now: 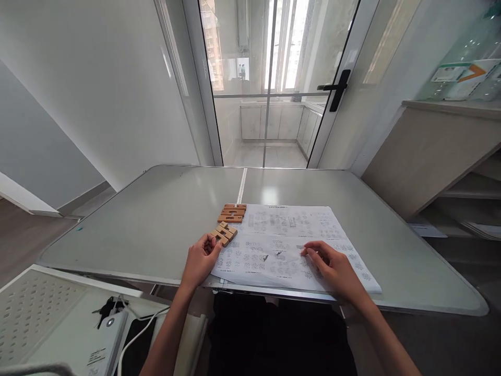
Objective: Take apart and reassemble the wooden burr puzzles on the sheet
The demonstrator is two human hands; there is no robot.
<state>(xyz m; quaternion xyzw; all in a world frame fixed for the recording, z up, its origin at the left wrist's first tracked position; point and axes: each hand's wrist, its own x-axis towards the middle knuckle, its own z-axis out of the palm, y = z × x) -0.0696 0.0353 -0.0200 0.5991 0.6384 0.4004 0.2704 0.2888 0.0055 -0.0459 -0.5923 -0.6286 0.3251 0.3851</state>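
We see light wooden bars [224, 233] at the left edge of the printed sheet [274, 232], long axes slanting far-left to near-right. Darker wooden bars [232, 212] lie just beyond, long axes left-right. Our left hand [201, 259] curls beside the light ones; can't tell if gripping. Our right hand [327, 263] is released, fingers loosely bent, sheet's right.
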